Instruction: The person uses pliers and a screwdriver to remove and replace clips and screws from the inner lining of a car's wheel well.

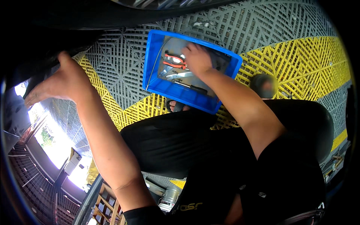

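Black shirt fabric is filling the foreground nearest the lens, while a bent trouser leg is stretching below a blue plastic crate that is resting on grey and yellow grid flooring. Inside the crate, left of its middle, red-handled pliers are lying just beside the right hand, which is hovering low toward the crate's far edge; its fingers are blurring, so I cannot tell whether they are grasping anything. Well outside the crate's left edge, the left hand is holding its thumb and fingers wide apart near a dark surface, apparently grasping nothing, though contact is hard to judge. Judging by their kind, the pliers are promising a stiff, compact, fairly weighty feel with little risk of breakage, their sleeved handles offering the surest hold, unless oil is making them slippery. Those handles are showing bright red with dark trim, bowing apart toward the crate's left edge. Toward the near edge, a black-handled screwdriver is lying aslant, its handle pointing toward the near right corner.
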A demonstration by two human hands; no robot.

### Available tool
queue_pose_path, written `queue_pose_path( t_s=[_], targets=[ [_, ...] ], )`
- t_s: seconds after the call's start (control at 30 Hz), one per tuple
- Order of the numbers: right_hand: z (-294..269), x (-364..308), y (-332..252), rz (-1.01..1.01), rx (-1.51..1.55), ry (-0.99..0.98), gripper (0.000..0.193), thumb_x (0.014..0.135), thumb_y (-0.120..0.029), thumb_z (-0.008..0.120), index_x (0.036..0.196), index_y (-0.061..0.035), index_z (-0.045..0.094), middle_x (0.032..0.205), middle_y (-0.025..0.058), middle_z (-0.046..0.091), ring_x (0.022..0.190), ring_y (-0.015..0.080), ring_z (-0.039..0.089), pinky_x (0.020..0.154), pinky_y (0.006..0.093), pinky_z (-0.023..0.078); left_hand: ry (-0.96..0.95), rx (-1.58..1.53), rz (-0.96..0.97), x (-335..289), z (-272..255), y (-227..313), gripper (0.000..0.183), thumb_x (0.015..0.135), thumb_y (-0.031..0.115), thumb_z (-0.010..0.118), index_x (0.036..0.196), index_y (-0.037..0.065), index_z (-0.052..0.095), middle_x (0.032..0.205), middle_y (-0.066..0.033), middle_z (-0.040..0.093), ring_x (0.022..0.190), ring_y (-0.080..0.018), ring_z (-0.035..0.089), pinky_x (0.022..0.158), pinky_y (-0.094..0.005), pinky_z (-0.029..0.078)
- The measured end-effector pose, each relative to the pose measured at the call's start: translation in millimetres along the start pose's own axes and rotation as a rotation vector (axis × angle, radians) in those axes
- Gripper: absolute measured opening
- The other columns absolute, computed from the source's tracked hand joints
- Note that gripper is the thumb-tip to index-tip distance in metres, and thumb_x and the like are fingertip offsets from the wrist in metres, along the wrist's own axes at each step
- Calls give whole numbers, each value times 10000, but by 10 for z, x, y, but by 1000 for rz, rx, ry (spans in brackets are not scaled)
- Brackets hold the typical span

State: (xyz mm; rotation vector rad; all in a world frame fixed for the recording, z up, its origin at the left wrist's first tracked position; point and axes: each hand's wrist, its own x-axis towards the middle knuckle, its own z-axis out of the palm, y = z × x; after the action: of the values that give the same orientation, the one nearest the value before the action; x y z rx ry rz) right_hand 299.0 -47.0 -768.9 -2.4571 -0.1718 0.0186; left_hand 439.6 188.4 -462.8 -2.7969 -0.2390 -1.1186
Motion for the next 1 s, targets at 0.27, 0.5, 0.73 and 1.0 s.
queue_pose_path(
  t_s=[0.27, 0.5, 0.73, 1.0],
  targets=[
    [-39, -19, 225, 116, -178, -354, 187, 914, -106, 579, 1076, -82, 669, 1303, 82, 604, 1206, 304, 624, 919, 456, 592, 102, -128, -9, -64, -128, 94, 1231, 856, 348, 785, 1556, -180, -80, 1641, -419, -61, 1563, -507, -43, 1268, -568, -45],
    [-159, -31, 96, 107, 140, -81, 147, 941, -106, 612, 1068, -75, 677, 1190, 115, 632, 1113, 329, 646, 896, 431, 565, 419, -670, 106, 104, -1311, 437, 518, 960, 171, 643, 1404, -61, 510, 1292, -234, 633, 1238, -320, 612, 1065, -429, 509],
    [-563, 531, -1090, -191, 630, 282, 162, 918, -143, 703, 1064, -79, 669, 1180, 84, 645, 1134, 302, 623, 951, 415, 554, -240, 306, 1024, 149, -1164, 416, 333, 879, 80, 736, 1209, 115, 710, 1269, -36, 704, 1301, -270, 595, 1163, -479, 399],
    [-1041, 1385, -2150, -361, 902, 310, 197, 982, -194, 648, 1121, -56, 623, 1352, 128, 627, 1217, 340, 633, 1018, 437, 535, -332, 704, 1365, 495, -933, 358, 390, 855, 117, 649, 1239, 126, 715, 1260, -26, 669, 1266, -206, 590, 1205, -404, 356]
  ],
)
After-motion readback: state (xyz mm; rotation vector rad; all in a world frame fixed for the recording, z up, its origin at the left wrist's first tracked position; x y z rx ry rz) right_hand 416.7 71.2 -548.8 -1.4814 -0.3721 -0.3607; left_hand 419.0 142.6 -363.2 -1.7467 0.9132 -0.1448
